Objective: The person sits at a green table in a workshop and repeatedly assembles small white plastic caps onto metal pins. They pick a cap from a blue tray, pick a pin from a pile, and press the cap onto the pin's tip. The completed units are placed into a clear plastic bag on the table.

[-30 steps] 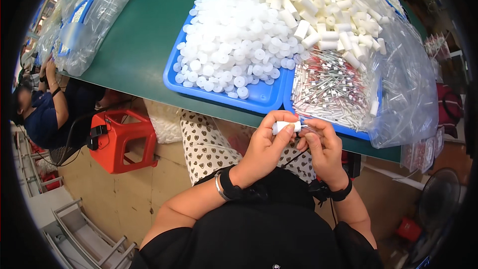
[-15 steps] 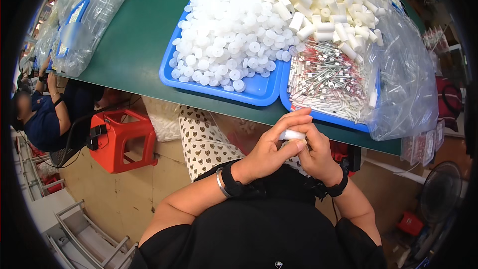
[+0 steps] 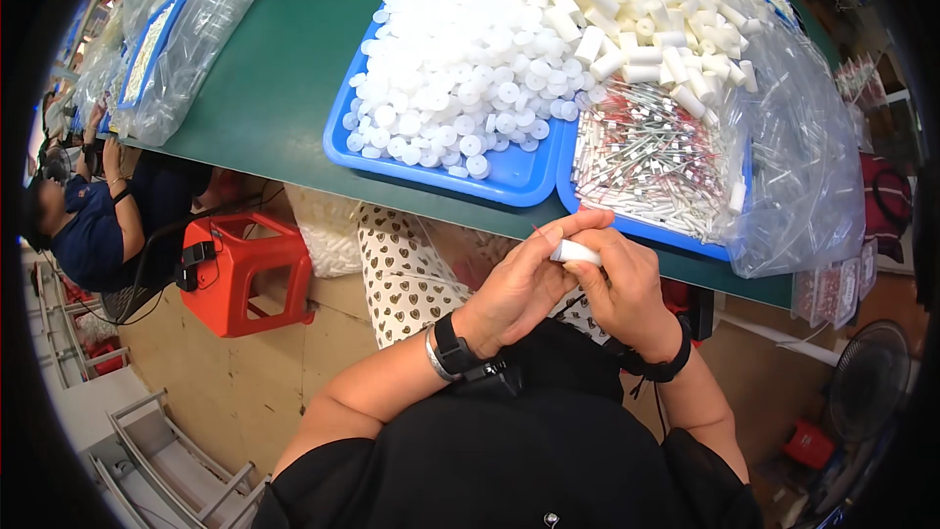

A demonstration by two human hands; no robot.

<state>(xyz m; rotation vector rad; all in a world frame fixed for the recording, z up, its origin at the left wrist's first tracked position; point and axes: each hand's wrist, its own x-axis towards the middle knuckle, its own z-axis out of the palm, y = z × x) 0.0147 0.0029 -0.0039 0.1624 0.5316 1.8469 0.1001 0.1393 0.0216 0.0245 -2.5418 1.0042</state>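
Observation:
In front of my lap, close to the table edge, both hands meet around a small white cylinder (image 3: 580, 253), perhaps foam. My right hand (image 3: 632, 299) has its fingers and thumb closed on the cylinder's body. At the other end, the thumb and fingers of my left hand (image 3: 519, 292) pinch close together; a bluish, see-through rim shows there. A thin reddish strand (image 3: 537, 229) sticks up beside the left fingertips. The left palm is turned partly upward, and what lies between those fingertips is mostly hidden.
A blue tray (image 3: 524, 181) holds translucent white discs (image 3: 460, 69). Another blue tray (image 3: 676, 233) has thin metal-and-red pieces (image 3: 646, 147). Cream cylinders (image 3: 627, 0) heap behind, beside clear plastic (image 3: 803, 157). A red stool (image 3: 240, 274) and a seated co-worker (image 3: 93, 235) are at left.
My hands have shifted a little and the left hand has turned, its palm opening somewhat. More of the white cylinder shows, and the reddish strand is now visible. The view has moved slightly.

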